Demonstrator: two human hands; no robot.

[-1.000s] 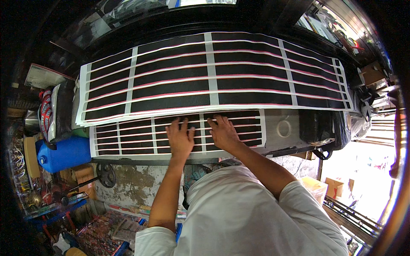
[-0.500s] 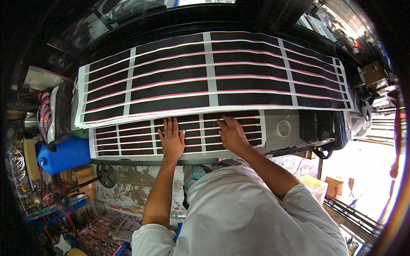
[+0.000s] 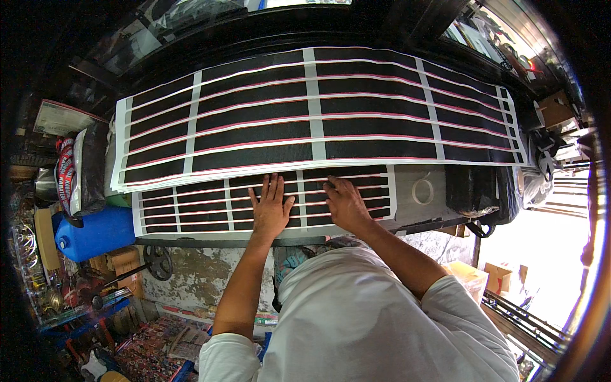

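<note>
Under my hands lies a smaller sheet [image 3: 203,200], black with white and reddish lines and pale cross bands. My left hand [image 3: 272,209] rests flat on its middle, fingers spread, holding nothing. To the right, my right hand [image 3: 347,205] touches the same sheet with its fingers bent and drawn together. Whatever its fingertips pinch, if anything, is too small to make out. Beyond both hands a stack of larger sheets [image 3: 254,121], with the same black panels and lines, covers the far edge of the smaller one.
A grey worktop [image 3: 410,181] carries the sheets. Left of them sit a blue jerrycan [image 3: 98,234] and a filled bag [image 3: 88,165]. Black plastic-wrapped goods [image 3: 474,191] lie at the right end. Below left are a black handwheel [image 3: 158,262] and cluttered tools.
My left hand has slid to the right across the smaller sheet, closer to my right hand. The right hand has barely moved, and the sheets lie as before.
</note>
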